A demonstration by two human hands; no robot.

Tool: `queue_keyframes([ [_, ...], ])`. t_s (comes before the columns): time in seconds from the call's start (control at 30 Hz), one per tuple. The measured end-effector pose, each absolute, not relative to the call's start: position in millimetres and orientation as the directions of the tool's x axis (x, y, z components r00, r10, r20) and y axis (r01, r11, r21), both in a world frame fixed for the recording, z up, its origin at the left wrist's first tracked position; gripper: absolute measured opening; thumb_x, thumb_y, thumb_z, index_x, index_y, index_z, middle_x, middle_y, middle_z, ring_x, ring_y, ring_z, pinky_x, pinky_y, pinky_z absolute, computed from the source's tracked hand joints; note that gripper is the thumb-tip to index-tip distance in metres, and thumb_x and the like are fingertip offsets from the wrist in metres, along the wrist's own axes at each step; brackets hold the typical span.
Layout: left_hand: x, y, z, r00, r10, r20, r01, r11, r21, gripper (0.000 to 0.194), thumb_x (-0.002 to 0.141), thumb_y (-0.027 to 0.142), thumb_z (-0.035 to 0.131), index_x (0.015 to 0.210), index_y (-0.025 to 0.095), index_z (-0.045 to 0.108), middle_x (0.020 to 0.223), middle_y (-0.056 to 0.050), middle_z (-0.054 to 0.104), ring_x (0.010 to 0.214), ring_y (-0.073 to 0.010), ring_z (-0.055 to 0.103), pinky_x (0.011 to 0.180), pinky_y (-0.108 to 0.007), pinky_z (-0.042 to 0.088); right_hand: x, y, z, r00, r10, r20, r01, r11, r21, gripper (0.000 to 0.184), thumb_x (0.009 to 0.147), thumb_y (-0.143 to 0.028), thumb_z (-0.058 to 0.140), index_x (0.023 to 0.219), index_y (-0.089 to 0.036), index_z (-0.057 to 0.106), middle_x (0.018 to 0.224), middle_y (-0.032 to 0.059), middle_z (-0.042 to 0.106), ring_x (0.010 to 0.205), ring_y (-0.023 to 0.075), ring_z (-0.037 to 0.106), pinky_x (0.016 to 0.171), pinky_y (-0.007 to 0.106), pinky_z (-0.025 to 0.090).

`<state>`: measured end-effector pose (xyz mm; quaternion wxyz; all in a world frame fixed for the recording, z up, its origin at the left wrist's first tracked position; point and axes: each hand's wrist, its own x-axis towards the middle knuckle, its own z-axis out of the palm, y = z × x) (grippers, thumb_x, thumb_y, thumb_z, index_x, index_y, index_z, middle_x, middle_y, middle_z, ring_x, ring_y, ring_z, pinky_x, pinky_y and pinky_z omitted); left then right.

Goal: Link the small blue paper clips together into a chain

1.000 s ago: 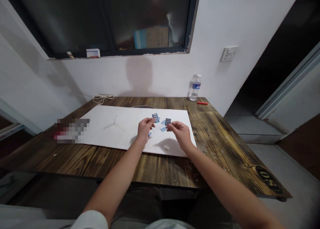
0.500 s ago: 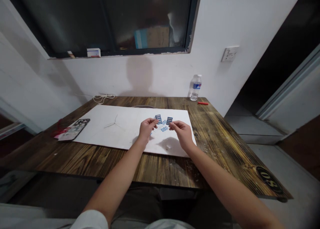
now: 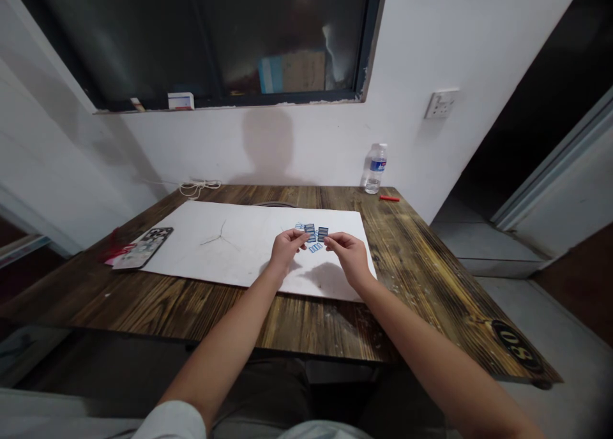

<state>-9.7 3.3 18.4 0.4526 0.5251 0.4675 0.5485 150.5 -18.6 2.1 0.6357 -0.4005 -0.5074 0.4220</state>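
Note:
My left hand (image 3: pixel 288 247) pinches a small flat blue frame with barred openings (image 3: pixel 310 230) between thumb and fingers. A similar blue barred frame (image 3: pixel 323 233) is pinched upright in my right hand (image 3: pixel 345 251). The two held pieces face me side by side, a narrow gap between them. Beneath and behind them, more blue barred pieces lie on the white board, one of them (image 3: pixel 315 248) just below the gap. Exactly what these pieces are is too small to tell.
The white board (image 3: pixel 249 235) covers much of the wooden table (image 3: pixel 412 286). A phone-like patterned object (image 3: pixel 146 249) lies at its left end, thin dark twigs or wires (image 3: pixel 221 236) on it. At the back stand a water bottle (image 3: pixel 376 169), a red stick (image 3: pixel 389 198) and a white cable (image 3: pixel 198 186).
My left hand has shifted a little right with its blue frame, bringing it closer to the other piece. My right hand has barely moved; its piece now sits straighter.

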Motion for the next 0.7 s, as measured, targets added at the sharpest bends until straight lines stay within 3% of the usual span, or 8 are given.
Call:
queue_keyframes([
  [0.7,-6.2,1.7,15.0,0.031,0.985,0.171,0.002,-0.171,0.985,0.030,0.060,0.045,0.078,0.066,0.017,0.066,0.057,-0.001,0.061,0.051,-0.0116,0.052,0.052,-0.025,0.035,149.7,-17.4,0.3,0.118,0.954,0.275,-0.120,0.288,-0.950,0.029,0.063,-0.044,0.077,0.074,-0.018,0.070,0.065,0.0023,0.067,0.060,0.0157,0.058,0.059,0.030,0.048],
])
